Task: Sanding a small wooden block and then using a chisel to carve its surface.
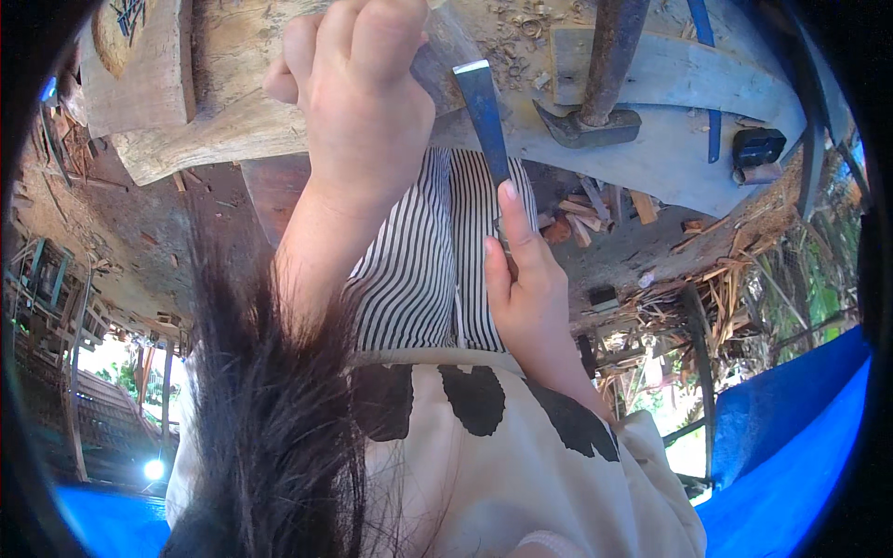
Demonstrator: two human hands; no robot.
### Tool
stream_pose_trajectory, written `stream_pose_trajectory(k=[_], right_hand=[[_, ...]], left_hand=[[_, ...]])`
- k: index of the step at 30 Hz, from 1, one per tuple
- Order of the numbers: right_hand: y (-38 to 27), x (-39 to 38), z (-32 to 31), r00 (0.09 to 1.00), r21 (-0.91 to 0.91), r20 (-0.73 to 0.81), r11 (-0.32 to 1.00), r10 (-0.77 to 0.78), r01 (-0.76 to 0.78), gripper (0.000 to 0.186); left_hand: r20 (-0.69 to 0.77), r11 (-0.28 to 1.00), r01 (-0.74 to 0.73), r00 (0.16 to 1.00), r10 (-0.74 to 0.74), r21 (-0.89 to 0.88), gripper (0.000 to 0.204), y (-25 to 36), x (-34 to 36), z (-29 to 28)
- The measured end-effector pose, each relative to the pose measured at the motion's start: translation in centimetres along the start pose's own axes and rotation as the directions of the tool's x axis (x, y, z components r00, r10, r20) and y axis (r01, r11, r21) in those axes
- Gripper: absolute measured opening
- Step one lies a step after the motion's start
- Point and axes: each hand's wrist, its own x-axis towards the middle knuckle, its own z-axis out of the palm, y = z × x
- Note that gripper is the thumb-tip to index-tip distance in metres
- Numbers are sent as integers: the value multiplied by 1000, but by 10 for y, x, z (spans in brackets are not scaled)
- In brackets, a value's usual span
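My right hand grips a chisel above my striped trousers. Its index finger lies along the base of the flat blade, and the bright cutting edge points away from me toward the wood. Most of the handle is hidden by the hand. Over the pale wooden workpiece, my left hand is closed with its fingers curled. Whatever those fingers hold, if anything, is out of sight. To the right of the chisel, a claw hammer rests head down, its handle rising toward the top edge.
Curled shavings lie on the bench top. A curved board, a blue strip and a small black object are at the right. Nails sit in a hollowed wooden block at far left. Wood scraps litter the ground.
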Motion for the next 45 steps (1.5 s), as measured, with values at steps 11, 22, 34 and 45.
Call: stream_pose_trajectory(k=[11,22,34,45], right_hand=[[3,2,0,1000,26,11,1000,-9,9,60],[15,50,-25,957,-117,-196,974,-213,192,55],[-38,134,-62,745,-527,-63,656,-664,540,32],[-130,180,-60,469,-447,568,226,-676,866,8]], left_hand=[[44,998,-1,999,4,-70,47,3,-5,8],[80,956,179,983,-165,-232,49,-24,-13,-16],[181,908,201,973,-143,-367,115,-28,-49,-2],[-177,567,43,929,-326,-822,98,-21,-13,-2]])
